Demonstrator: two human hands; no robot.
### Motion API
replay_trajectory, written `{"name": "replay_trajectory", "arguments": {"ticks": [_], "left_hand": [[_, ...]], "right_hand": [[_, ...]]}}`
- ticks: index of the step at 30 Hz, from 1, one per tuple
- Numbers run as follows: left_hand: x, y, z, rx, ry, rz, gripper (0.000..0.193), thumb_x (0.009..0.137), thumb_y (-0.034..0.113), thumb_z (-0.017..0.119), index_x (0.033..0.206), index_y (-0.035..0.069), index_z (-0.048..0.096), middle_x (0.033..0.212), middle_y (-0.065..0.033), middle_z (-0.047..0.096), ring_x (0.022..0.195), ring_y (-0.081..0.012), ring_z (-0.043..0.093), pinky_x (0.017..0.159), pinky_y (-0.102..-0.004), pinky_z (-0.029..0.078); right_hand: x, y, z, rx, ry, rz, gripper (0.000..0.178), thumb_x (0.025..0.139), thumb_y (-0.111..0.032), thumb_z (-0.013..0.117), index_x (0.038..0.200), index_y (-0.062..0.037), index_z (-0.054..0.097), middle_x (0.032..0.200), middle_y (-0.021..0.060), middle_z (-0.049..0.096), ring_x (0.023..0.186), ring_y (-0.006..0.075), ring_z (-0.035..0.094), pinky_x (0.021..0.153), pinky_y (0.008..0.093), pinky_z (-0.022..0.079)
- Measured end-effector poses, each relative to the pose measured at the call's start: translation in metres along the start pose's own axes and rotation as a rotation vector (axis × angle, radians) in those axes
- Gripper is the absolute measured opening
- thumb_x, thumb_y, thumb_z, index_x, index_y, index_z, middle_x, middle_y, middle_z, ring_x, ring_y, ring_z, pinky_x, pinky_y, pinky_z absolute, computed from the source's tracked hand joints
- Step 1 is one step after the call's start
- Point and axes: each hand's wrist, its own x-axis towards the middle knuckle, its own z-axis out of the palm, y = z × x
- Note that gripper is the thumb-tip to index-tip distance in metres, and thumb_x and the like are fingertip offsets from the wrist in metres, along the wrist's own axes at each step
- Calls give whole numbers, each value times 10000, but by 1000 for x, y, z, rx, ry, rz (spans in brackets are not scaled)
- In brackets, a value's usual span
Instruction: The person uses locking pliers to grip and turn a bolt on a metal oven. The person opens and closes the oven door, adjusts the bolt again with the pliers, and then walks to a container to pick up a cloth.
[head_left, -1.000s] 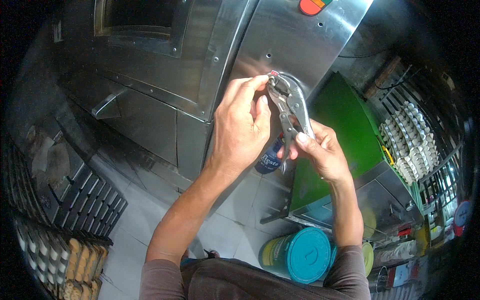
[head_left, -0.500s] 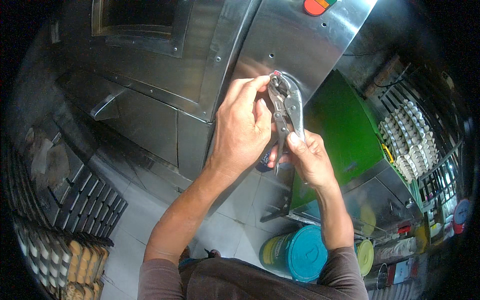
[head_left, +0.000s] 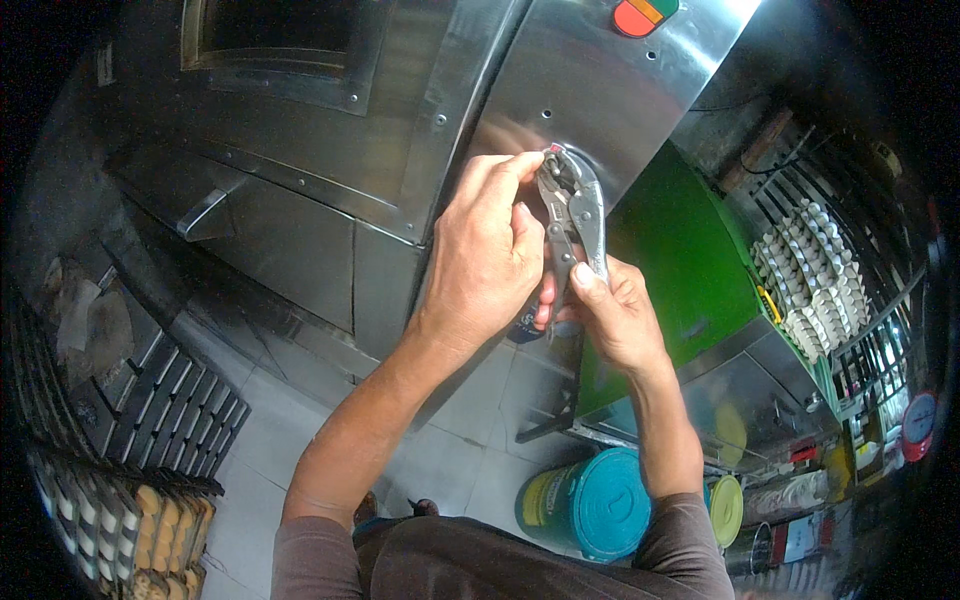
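"Our right hand [head_left: 615, 315] was wrapped around the locking pliers [head_left: 585, 210], centre frame; we had just swung them more upright, bringing the handles [head_left: 597, 238] nearer our left hand [head_left: 480, 240]."

"And that left one?"

"Its index finger [head_left: 516, 168] reached the pliers' head [head_left: 563, 172], before the steel panel [head_left: 610, 80], upper centre; we couldn't tell whether it pinched anything. Both forearms [head_left: 365, 425] angled inward from below."

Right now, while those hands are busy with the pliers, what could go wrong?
The left hand is very close to the mouth of the pliers, so a finger might get pinched if the right hand squeezes. If the pliers slip, they might scratch the shiny metal panel. And if the right hand loses its hold, they could drop toward the tiled floor.
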Motion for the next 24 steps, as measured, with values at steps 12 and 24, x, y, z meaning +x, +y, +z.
{"name": "replay_trajectory", "arguments": {"ticks": [12,24], "left_hand": [[1,-4,1,-10,14,15,505,807,-136,546,1285,14,610,1137,-115,620,683,-117,573,645,-270,505],[1,-2,-2,-4,-2,17,510,803,-119,579,1296,10,603,1157,-116,622,683,-125,558,644,-275,499]], "right_hand": [[0,-11,-5,-36,-18,53,428,1052,-307,555,1278,55,592,850,49,654,681,133,658,641,272,529],[-4,-21,-7,-63,-4,76,415,1048,-293,563,1273,55,593,859,59,664,653,133,648,639,285,533]]}}
